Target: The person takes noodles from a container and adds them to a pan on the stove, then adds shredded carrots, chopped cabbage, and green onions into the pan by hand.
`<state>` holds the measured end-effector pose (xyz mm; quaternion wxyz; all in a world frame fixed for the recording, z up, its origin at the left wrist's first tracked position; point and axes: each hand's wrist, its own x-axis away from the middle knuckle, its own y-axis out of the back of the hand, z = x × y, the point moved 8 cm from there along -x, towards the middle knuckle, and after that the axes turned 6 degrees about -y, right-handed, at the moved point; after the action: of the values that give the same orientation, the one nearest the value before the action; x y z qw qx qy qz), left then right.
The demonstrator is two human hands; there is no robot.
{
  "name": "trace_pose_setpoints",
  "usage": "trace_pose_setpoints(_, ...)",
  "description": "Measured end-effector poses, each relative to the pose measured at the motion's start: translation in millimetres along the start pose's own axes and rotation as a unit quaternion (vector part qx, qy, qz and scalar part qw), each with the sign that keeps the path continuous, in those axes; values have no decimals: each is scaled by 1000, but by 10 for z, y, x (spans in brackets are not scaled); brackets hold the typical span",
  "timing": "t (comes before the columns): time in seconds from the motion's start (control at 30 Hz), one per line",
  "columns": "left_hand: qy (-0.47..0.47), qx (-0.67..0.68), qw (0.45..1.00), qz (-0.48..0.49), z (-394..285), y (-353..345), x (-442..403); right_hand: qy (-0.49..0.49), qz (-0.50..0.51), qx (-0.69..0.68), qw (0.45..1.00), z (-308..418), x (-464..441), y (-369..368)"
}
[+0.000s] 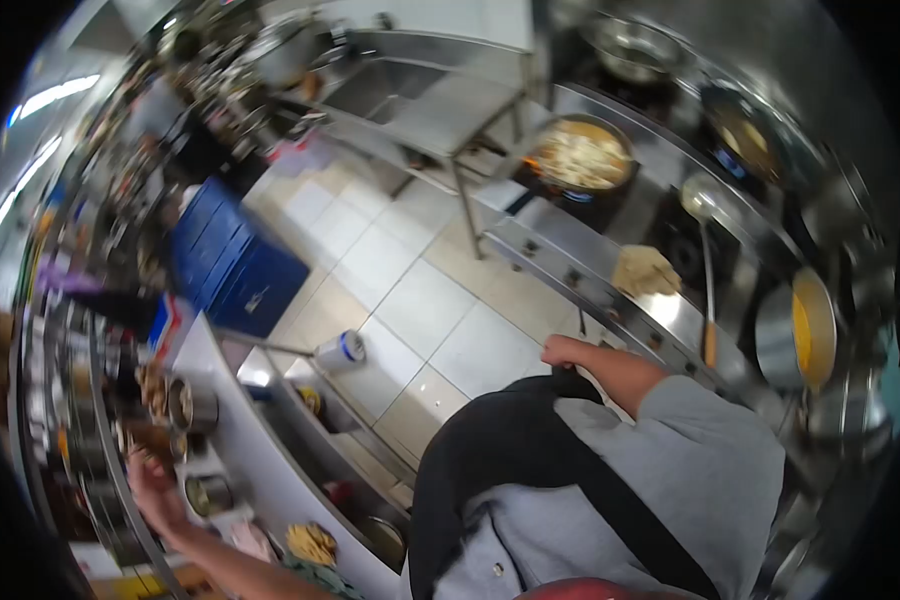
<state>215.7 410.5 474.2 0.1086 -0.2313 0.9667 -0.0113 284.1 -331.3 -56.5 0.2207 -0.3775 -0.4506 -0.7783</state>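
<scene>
My left hand [156, 490] reaches over the white counter [232, 425] at the lower left, beside small metal containers [196, 405]. Motion blur smears its fingers, so a hold on anything cannot be made out. My right hand [562, 350] is closed in front of my black apron [500, 430], near the stove's front edge. Dark material shows just under that fist; whether it is the apron or a separate item is unclear. Close to the left forearm, a yellow cloth-like item [311, 543] lies on the counter.
A frying pan of food [582, 155] sits over a flame on the stove. A folded tan cloth [646, 270], a long ladle [708, 270] and a pot [795, 335] are nearer. Blue bins [235, 260] and a white tub [341, 350] stand on the tiled floor. Another person [165, 115] is farther back.
</scene>
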Motion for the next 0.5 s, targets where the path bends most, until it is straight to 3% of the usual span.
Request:
trace_pose_setpoints(0.03,21,5,1000,16,161,-1088,21,-6,2,-20,1000,-46,96,57)
trace_pose_setpoints(0.1,46,59,997,33,749,-2339,-252,-24,-3,-72,997,-340,56,54)
trace_pose_setpoints(0.13,65,99,978,170,871,-3014,-304,-30,-4,-102,994,-495,155,27)
trace_pose_setpoints(0.2,112,138,951,253,1061,-4470,-277,-46,-5,-133,990,-800,226,45)
trace_pose_setpoints(0.23,86,143,939,302,1088,-5151,-236,-58,-6,-155,986,-982,259,63)
trace_pose_setpoints(0.3,84,110,932,336,1214,-6322,-155,-66,-15,-187,980,-1446,194,-7)
trace_pose_setpoints(0.33,-12,18,915,404,1125,-6892,-39,-75,-10,-205,976,-1649,223,-5)
trace_pose_setpoints(0.43,10,-38,885,463,1539,-8256,135,-91,-33,-258,961,-2258,353,-96)
trace_pose_setpoints(0.5,-19,-77,865,496,1831,-8949,261,-71,-115,-244,960,-2590,497,-53)
